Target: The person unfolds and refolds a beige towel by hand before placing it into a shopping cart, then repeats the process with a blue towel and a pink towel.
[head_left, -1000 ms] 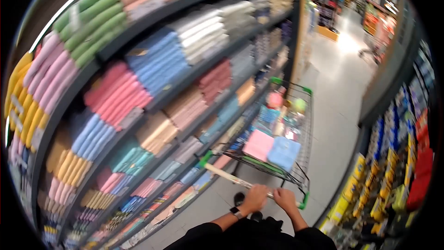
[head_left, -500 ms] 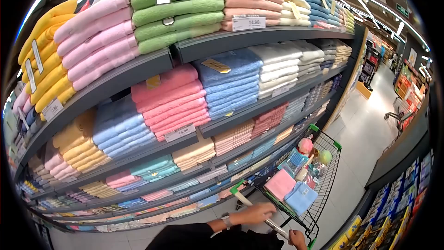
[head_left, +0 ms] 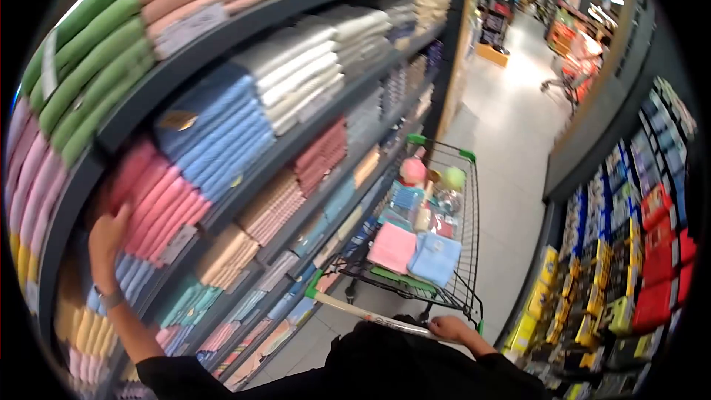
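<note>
My left hand (head_left: 109, 233) is raised to the shelf, touching the edge of a stack of folded pink towels (head_left: 159, 200); its fingers are smeared by motion. My right hand (head_left: 448, 327) is wrapped round the cart handle (head_left: 370, 317) at its right end. Ahead of me, the wire shopping cart (head_left: 474, 211) holds a folded pink towel (head_left: 392, 247), a folded blue towel (head_left: 435, 258), a pink round item (head_left: 413, 170), a green round item (head_left: 452, 178) and packaged goods.
Shelves (head_left: 289, 133) of folded towels in many colours rise on the left. A rack of packaged goods (head_left: 592, 252) stands on the right. Between them, a tiled aisle (head_left: 503, 104) leads to another cart (head_left: 574, 78) and further displays.
My left hand has moved from near the cart handle up and left to the pink towels. The view has turned, with the shelves more tilted and the cart further left. My right hand stays on the handle.
</note>
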Tool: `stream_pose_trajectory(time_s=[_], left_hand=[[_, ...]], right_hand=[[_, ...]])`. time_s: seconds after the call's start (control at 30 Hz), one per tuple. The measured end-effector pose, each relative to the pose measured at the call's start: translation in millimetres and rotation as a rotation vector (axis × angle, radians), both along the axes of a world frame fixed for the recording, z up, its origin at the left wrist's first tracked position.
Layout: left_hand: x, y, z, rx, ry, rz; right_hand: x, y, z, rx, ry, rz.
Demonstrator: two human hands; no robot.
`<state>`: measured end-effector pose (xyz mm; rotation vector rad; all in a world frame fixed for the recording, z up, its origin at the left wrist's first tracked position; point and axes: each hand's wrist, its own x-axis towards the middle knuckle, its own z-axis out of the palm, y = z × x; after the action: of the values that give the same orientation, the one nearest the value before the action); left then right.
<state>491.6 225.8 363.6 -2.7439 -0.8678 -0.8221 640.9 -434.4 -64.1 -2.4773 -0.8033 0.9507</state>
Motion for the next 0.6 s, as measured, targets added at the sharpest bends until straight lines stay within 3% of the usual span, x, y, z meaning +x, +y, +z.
stream_pose_trajectory(time_s=[0.07,0.17,0.2,0.27,0.33,0.47,0.53,0.6], left_hand=[[6,-7,12,-0.074,0.026,-0.069],[19,3,8,0.073,0.082,0.075],[21,19,2,0.156,0.107,0.085],[22,39,-4,0.311,0.098,0.057],[14,43,-9,0.453,0.022,-0.02],[-6,3,7,0.298,0.278,0.542],[-13,-55,7,0.58,-0.053,0.108],[-7,-110,8,0.571,-0.052,-0.032]], right_hand=[[21,12,17,0.091,0.063,-0.107],[61,30,42,0.209,-0.019,-0.229],[73,37,46,0.22,-0.161,-0.241],[104,42,12,0.367,-0.13,-0.334],[132,44,-38,0.344,-0.106,-0.358],[170,34,-157,0.211,0.022,-0.367],[179,27,-193,0.154,0.107,-0.374],[184,23,-209,0.177,0.131,-0.399]])
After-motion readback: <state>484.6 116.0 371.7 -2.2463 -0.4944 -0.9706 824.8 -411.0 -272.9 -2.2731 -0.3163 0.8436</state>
